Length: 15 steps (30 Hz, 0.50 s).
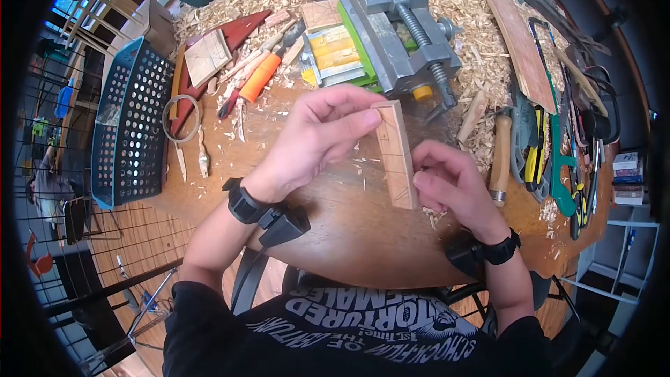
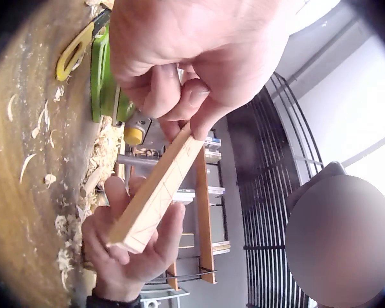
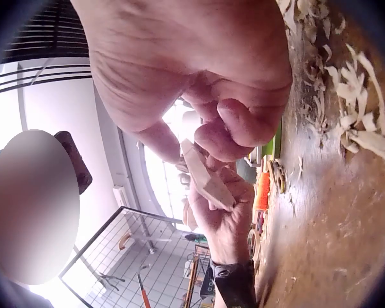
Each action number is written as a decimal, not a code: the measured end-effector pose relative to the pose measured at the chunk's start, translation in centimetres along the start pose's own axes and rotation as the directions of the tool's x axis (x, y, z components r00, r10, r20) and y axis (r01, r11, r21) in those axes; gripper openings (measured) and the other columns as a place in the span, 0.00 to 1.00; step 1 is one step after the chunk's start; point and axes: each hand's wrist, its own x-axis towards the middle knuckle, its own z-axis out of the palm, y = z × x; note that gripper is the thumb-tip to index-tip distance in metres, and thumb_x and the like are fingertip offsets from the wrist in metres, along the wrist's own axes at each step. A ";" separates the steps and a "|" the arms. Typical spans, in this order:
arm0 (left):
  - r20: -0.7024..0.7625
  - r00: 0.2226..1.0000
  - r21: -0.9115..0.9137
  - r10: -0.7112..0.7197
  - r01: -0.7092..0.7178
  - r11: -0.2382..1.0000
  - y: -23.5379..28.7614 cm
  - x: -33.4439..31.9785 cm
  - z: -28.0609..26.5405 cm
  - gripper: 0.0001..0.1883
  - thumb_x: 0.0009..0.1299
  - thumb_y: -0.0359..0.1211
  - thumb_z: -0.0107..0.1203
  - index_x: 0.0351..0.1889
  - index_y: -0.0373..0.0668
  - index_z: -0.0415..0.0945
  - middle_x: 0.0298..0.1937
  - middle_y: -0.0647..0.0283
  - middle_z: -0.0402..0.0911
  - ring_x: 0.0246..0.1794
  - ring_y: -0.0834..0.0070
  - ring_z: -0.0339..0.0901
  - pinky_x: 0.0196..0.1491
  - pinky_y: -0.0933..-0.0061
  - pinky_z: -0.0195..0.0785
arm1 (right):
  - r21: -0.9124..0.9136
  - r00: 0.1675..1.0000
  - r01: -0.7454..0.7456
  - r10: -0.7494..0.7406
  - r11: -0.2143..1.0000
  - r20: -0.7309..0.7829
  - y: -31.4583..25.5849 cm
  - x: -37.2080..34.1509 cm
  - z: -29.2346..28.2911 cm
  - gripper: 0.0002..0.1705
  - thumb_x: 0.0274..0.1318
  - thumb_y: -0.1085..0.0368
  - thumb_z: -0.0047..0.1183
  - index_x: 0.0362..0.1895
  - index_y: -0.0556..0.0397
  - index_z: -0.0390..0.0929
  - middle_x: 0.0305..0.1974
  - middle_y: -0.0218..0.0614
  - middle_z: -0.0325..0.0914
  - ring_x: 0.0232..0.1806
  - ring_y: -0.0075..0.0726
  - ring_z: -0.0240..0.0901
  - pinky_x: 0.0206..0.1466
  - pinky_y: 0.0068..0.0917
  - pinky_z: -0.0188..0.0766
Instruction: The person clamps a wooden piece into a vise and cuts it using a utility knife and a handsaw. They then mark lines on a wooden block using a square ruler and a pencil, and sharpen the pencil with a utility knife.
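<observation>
A small rectangular wooden block (image 1: 395,157) with pencil lines, several of them slanting, is held up above the table. My left hand (image 1: 314,136) pinches its upper end between thumb and fingers. At the lower end, my right hand (image 1: 453,185) has its fingers curled around the edge, with the thumb alongside. In the left wrist view the marked face of the block (image 2: 160,192) slants down toward the right hand (image 2: 131,247). The right wrist view shows the block (image 3: 205,179) between the two hands, partly covered by the right fingers.
A bench vise (image 1: 398,35) stands beyond the hands among wood shavings (image 1: 481,49). Orange-handled knives (image 1: 259,78) and a square wood piece (image 1: 208,57) lie left, near a perforated basket (image 1: 132,126). Saws and a wooden-handled tool (image 1: 501,157) lie at right.
</observation>
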 end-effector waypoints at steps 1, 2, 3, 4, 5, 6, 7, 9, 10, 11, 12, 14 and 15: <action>0.011 1.000 -0.080 0.024 -0.023 0.997 -0.2 0.0 -0.2 0.11 0.75 0.27 0.54 0.54 0.36 0.77 0.35 0.67 0.81 0.15 0.93 0.54 0.17 0.87 0.41 | -0.015 1.000 -0.016 0.015 1.000 -0.006 0.0 0.0 0.0 0.13 0.65 0.66 0.57 0.49 0.58 0.73 0.35 0.25 0.75 0.23 0.09 0.64 0.23 0.12 0.58; 0.010 1.000 -0.078 0.023 -0.022 0.997 -0.4 0.0 -0.4 0.11 0.75 0.27 0.54 0.54 0.36 0.77 0.35 0.67 0.81 0.15 0.93 0.54 0.17 0.87 0.41 | -0.029 0.999 -0.031 0.030 0.999 -0.013 0.0 0.0 0.1 0.14 0.65 0.66 0.57 0.50 0.59 0.73 0.36 0.27 0.76 0.22 0.09 0.63 0.23 0.12 0.59; 0.032 0.998 -0.128 0.052 -0.047 0.991 -0.7 0.0 -0.6 0.12 0.76 0.28 0.54 0.55 0.37 0.76 0.39 0.64 0.82 0.15 0.93 0.54 0.17 0.87 0.43 | -0.027 1.000 -0.028 0.028 0.999 -0.013 0.0 0.0 0.2 0.14 0.65 0.66 0.57 0.50 0.59 0.73 0.36 0.27 0.76 0.22 0.09 0.63 0.23 0.12 0.59; 0.054 0.995 -0.178 0.082 -0.071 0.981 -1.0 0.1 -0.8 0.13 0.76 0.28 0.53 0.56 0.37 0.76 0.42 0.61 0.82 0.16 0.93 0.55 0.17 0.88 0.44 | -0.003 0.999 -0.024 0.024 1.000 -0.020 0.0 0.1 0.3 0.15 0.65 0.66 0.57 0.51 0.59 0.73 0.38 0.29 0.77 0.22 0.09 0.64 0.23 0.12 0.59; 0.057 0.995 -0.175 0.081 -0.070 0.982 -1.2 0.2 -1.0 0.13 0.76 0.28 0.53 0.56 0.37 0.76 0.42 0.61 0.82 0.16 0.93 0.55 0.17 0.88 0.44 | 0.020 0.999 -0.021 0.021 1.000 -0.028 0.0 0.1 0.3 0.15 0.65 0.65 0.57 0.51 0.60 0.72 0.40 0.30 0.79 0.22 0.10 0.64 0.23 0.12 0.59; 0.088 0.990 -0.163 0.110 -0.095 0.982 -1.4 0.2 -1.2 0.13 0.76 0.29 0.53 0.57 0.37 0.75 0.44 0.60 0.82 0.16 0.93 0.55 0.18 0.88 0.44 | 0.022 0.999 -0.017 0.018 1.000 -0.029 0.0 0.1 0.2 0.15 0.65 0.65 0.57 0.51 0.60 0.72 0.40 0.30 0.79 0.22 0.10 0.64 0.23 0.12 0.59; 0.120 0.983 -0.152 0.138 -0.119 0.981 -1.5 0.3 -1.2 0.14 0.76 0.29 0.53 0.58 0.38 0.75 0.46 0.59 0.82 0.16 0.93 0.55 0.18 0.88 0.45 | 0.026 0.999 -0.008 0.009 1.000 -0.032 0.0 0.1 0.1 0.15 0.64 0.66 0.57 0.51 0.61 0.72 0.42 0.32 0.79 0.23 0.10 0.66 0.23 0.12 0.60; 0.080 0.990 -0.130 0.119 -0.108 0.986 -1.1 0.3 -0.8 0.15 0.75 0.30 0.55 0.58 0.38 0.74 0.45 0.60 0.82 0.16 0.93 0.55 0.18 0.88 0.45 | 0.033 0.999 0.005 -0.004 0.999 -0.036 0.1 0.1 0.0 0.16 0.64 0.66 0.58 0.51 0.61 0.73 0.44 0.33 0.79 0.24 0.10 0.69 0.23 0.12 0.62; 0.037 0.994 -0.112 0.102 -0.098 0.989 -0.9 0.3 -0.7 0.16 0.75 0.30 0.56 0.59 0.38 0.73 0.45 0.61 0.83 0.16 0.92 0.55 0.19 0.88 0.45 | 0.001 0.991 0.088 -0.088 0.996 -0.099 0.4 0.2 0.1 0.16 0.62 0.68 0.60 0.51 0.61 0.73 0.44 0.33 0.80 0.27 0.11 0.72 0.26 0.12 0.65; 0.043 0.994 -0.108 0.100 -0.095 0.990 -1.0 0.3 -0.7 0.16 0.75 0.30 0.56 0.59 0.38 0.73 0.45 0.61 0.83 0.16 0.92 0.55 0.19 0.88 0.45 | -0.036 0.972 0.169 -0.172 0.985 -0.160 0.6 0.2 0.2 0.17 0.60 0.69 0.61 0.51 0.61 0.73 0.44 0.32 0.80 0.30 0.12 0.75 0.28 0.12 0.67; 0.076 0.989 -0.129 0.126 -0.116 0.985 -1.1 0.4 -1.0 0.18 0.73 0.31 0.58 0.60 0.38 0.73 0.45 0.62 0.82 0.16 0.92 0.56 0.19 0.88 0.46 | -0.036 0.970 0.173 -0.177 0.984 -0.165 0.7 0.1 0.1 0.17 0.60 0.69 0.61 0.51 0.61 0.73 0.44 0.32 0.80 0.30 0.12 0.75 0.28 0.12 0.67; 0.114 0.982 -0.150 0.151 -0.133 0.980 -1.2 0.4 -1.2 0.21 0.72 0.32 0.60 0.61 0.38 0.72 0.45 0.63 0.82 0.17 0.92 0.56 0.19 0.88 0.46 | -0.086 0.946 0.211 -0.226 0.974 -0.231 0.7 0.0 0.1 0.19 0.55 0.74 0.64 0.50 0.60 0.73 0.44 0.32 0.80 0.37 0.17 0.79 0.34 0.13 0.72; 0.118 0.984 -0.153 0.131 -0.112 0.982 -1.1 0.4 -1.3 0.22 0.69 0.28 0.62 0.61 0.39 0.72 0.51 0.63 0.82 0.22 0.93 0.62 0.22 0.89 0.50 | -0.086 0.944 0.215 -0.229 0.973 -0.235 0.7 0.0 0.1 0.19 0.55 0.74 0.64 0.50 0.60 0.73 0.44 0.32 0.80 0.37 0.17 0.79 0.34 0.13 0.72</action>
